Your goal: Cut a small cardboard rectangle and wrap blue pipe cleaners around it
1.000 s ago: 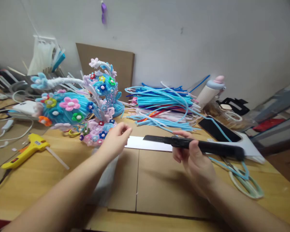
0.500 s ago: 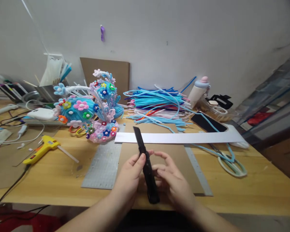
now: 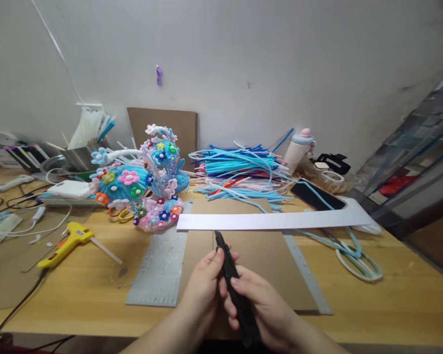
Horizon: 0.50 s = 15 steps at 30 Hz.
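Observation:
A black utility knife [image 3: 233,275] is held in both hands above the cardboard sheet [image 3: 256,250], its narrow tip pointing away from me. My left hand [image 3: 203,275] pinches it near the front, with the thumb on top. Around the lower handle wraps my right hand [image 3: 260,297], thumb along the side and fingers curled beneath. Just beyond the tip, a long white strip [image 3: 273,221] lies across the cardboard. Under the cardboard is a grey cutting mat [image 3: 155,275].
A yellow glue gun [image 3: 68,243] lies at left, near pipe-cleaner flower decorations [image 3: 123,184]. Behind the strip is a pile of blue pipe cleaners [image 3: 239,162]. At right are a phone [image 3: 317,195], scissors [image 3: 359,264] and a bottle [image 3: 299,150].
The knife has come lower and nearer to me, and less of its front end shows. My right hand has closed around the handle. The view has tilted up slightly.

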Each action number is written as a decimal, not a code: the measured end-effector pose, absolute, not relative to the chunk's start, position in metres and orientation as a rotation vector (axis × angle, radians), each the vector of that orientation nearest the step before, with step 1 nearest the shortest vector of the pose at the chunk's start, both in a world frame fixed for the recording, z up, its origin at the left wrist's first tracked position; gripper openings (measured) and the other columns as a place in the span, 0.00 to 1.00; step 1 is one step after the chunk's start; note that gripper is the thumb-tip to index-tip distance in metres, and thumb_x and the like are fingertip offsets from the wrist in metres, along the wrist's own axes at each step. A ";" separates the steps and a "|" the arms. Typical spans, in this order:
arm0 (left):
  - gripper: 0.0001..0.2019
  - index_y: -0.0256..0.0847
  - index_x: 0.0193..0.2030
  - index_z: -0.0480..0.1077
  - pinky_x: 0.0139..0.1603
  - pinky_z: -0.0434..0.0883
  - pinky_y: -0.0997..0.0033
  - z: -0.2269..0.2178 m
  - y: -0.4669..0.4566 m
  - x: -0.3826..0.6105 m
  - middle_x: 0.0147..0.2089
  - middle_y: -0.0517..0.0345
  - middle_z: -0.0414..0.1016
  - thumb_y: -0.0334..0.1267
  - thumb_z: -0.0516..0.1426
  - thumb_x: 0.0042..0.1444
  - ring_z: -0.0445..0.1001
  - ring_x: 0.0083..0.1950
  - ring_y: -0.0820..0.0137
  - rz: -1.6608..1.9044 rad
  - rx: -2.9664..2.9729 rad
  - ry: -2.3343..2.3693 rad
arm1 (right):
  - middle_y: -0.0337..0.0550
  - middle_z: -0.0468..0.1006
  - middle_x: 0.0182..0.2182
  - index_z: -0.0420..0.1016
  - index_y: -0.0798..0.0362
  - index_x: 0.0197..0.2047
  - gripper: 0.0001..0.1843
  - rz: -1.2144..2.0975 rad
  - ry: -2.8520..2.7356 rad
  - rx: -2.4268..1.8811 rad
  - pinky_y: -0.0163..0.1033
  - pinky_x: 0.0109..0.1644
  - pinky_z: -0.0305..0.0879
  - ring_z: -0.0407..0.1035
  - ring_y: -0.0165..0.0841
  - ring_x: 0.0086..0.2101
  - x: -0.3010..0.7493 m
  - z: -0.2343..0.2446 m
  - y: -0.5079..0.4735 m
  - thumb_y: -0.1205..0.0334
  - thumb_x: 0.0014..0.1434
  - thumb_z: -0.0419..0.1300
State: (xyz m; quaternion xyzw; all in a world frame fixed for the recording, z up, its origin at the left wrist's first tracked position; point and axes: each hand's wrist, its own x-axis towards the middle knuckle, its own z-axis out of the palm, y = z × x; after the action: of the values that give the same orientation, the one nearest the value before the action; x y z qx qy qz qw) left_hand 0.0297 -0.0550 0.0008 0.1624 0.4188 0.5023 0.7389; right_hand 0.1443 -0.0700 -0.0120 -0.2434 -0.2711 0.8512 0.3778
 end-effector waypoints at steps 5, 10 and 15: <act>0.18 0.38 0.49 0.68 0.11 0.55 0.83 0.004 -0.044 0.026 0.42 0.53 0.76 0.45 0.57 0.55 0.55 0.13 0.87 1.172 0.349 0.947 | 0.42 0.71 0.38 0.63 0.50 0.52 0.23 2.300 -0.704 -0.502 0.37 0.29 0.71 0.67 0.25 0.25 0.153 -0.010 -0.060 0.66 0.52 0.60; 0.18 0.39 0.50 0.69 0.35 0.70 0.79 0.005 -0.035 0.008 0.54 0.49 0.71 0.42 0.60 0.53 0.74 0.45 0.71 1.251 0.618 1.006 | 0.42 0.71 0.33 0.62 0.50 0.55 0.21 2.169 -0.893 -0.718 0.24 0.15 0.53 0.59 0.21 0.18 0.163 0.004 -0.044 0.62 0.58 0.54; 0.23 0.39 0.48 0.69 0.21 0.65 0.76 0.001 -0.048 0.002 0.32 0.55 0.76 0.50 0.61 0.48 0.69 0.20 0.75 1.021 0.738 0.990 | 0.39 0.71 0.25 0.67 0.56 0.50 0.19 2.182 -0.967 -0.704 0.28 0.20 0.59 0.62 0.24 0.20 0.141 0.015 -0.042 0.55 0.58 0.53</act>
State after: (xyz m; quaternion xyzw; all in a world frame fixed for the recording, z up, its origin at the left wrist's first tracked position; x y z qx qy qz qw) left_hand 0.0024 -0.0477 0.0011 0.3309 0.4436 0.4578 0.6958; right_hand 0.1413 -0.0419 0.0153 -0.2680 -0.3679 0.8306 0.3208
